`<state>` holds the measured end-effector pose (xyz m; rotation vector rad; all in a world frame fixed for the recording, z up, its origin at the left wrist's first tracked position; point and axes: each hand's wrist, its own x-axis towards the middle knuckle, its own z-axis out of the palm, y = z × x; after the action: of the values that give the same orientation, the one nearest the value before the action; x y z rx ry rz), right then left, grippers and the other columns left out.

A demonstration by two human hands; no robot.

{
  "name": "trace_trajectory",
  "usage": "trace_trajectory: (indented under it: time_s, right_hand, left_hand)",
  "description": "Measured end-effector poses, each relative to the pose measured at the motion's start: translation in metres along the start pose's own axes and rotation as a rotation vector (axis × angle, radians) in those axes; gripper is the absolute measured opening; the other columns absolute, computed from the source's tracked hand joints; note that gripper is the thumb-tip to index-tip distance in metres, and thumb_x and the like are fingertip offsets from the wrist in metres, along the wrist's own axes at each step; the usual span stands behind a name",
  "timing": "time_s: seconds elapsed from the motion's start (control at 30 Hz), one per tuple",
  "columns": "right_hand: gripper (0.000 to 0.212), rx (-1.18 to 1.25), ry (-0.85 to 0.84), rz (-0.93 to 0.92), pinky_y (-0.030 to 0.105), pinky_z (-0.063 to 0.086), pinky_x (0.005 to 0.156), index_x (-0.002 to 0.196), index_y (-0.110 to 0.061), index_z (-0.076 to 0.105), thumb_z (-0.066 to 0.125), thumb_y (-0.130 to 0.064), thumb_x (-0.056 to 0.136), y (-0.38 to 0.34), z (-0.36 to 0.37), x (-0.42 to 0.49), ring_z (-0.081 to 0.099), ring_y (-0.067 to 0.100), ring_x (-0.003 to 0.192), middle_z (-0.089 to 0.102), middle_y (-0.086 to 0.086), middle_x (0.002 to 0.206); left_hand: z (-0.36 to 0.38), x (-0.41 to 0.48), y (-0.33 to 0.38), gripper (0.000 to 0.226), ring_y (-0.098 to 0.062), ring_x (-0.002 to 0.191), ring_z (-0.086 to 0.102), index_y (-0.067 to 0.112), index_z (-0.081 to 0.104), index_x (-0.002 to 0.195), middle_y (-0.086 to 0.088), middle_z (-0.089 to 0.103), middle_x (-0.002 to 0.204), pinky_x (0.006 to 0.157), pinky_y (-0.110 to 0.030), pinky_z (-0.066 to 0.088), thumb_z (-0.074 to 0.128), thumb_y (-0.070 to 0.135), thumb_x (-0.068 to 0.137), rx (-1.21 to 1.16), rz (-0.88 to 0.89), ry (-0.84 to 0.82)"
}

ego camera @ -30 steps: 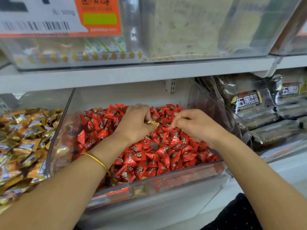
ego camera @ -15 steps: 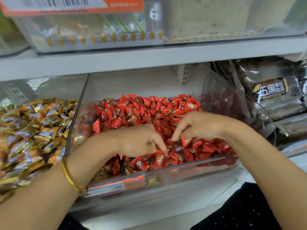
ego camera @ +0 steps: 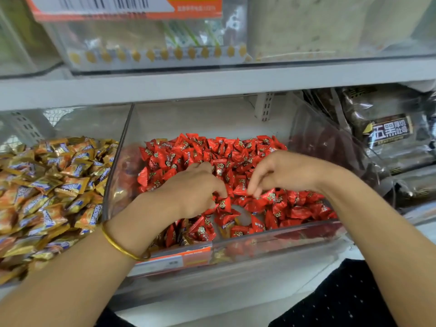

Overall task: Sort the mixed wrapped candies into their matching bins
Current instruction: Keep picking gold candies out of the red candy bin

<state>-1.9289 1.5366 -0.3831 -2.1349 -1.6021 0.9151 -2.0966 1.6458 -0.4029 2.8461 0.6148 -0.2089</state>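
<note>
A white lower shelf carries three things side by side. In the middle stands a clear bin of red candies, and touching its left wall is a second clear bin heaped with gold candies. Dark packets lie stacked at the right. On the upper shelf stand a labelled clear box and another box beside it.

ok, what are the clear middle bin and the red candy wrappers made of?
Clear middle bin: looks like rigid glossy transparent plastic; contents show through its walls, which carry reflections. Red candy wrappers: probably thin glossy plastic film, maybe foil-lined; crinkled, with sharp highlights and printed logos.
</note>
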Motion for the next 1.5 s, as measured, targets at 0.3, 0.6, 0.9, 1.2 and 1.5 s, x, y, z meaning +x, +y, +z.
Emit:
trace_trajectory:
  time_s: [0.3, 0.6, 0.9, 1.2, 1.5]
  right_hand:
    - [0.025, -0.317, -0.051, 0.097, 0.024, 0.047, 0.088, 0.104, -0.021, 0.073, 0.068, -0.009, 0.082, 0.008, 0.006, 0.001, 0.061, 0.012, 0.097, 0.069, -0.004, 0.103]
    - [0.017, 0.078, 0.181, -0.026, 0.014, 0.045, 0.073, 0.079, -0.011, 0.075, 0.069, 0.004, 0.078, 0.009, 0.0, -0.011, 0.06, 0.007, 0.075, 0.07, 0.003, 0.08]
    - [0.029, -0.488, 0.014, 0.081, 0.035, 0.051, 0.085, 0.1, -0.021, 0.073, 0.073, -0.039, 0.076, 0.009, 0.025, 0.007, 0.061, 0.013, 0.095, 0.07, -0.007, 0.1]
    - [0.013, -0.638, -0.001, 0.081, 0.028, 0.037, 0.068, 0.088, -0.027, 0.063, 0.071, -0.032, 0.078, 0.002, 0.029, 0.01, 0.051, 0.013, 0.084, 0.06, -0.01, 0.088]
    - [0.016, 0.688, 0.197, 0.123, 0.02, 0.019, 0.041, 0.066, -0.012, 0.054, 0.062, -0.008, 0.079, 0.007, 0.012, -0.012, 0.028, 0.009, 0.041, 0.048, -0.002, 0.057]
  left_hand:
    - [0.008, 0.008, 0.013, 0.045, -0.02, 0.118, 0.035, 0.037, 0.046, 0.135, 0.001, 0.036, 0.104, 0.089, -0.027, 0.034, 0.057, 0.032, 0.091, 0.128, 0.079, -0.087]
    - [0.011, 0.017, 0.021, 0.041, -0.01, 0.094, 0.031, 0.044, 0.048, 0.131, 0.008, 0.028, 0.086, 0.08, -0.026, 0.033, 0.055, 0.031, 0.093, 0.027, 0.29, -0.098]
    - [0.005, 0.014, 0.007, 0.025, -0.014, 0.107, 0.038, 0.035, 0.06, 0.115, 0.011, 0.032, 0.087, 0.086, -0.025, 0.034, 0.056, 0.027, 0.092, 0.002, 0.174, -0.001]
    - [0.016, 0.012, 0.013, 0.049, -0.012, 0.094, 0.029, 0.033, 0.055, 0.123, 0.009, 0.028, 0.086, 0.083, -0.031, 0.037, 0.073, 0.023, 0.079, 0.043, 0.19, -0.293]
    - [0.018, 0.015, 0.012, 0.017, -0.012, 0.094, 0.04, 0.024, 0.06, 0.09, 0.006, 0.039, 0.093, 0.079, -0.029, 0.04, 0.072, 0.027, 0.079, -0.074, 0.183, -0.127]
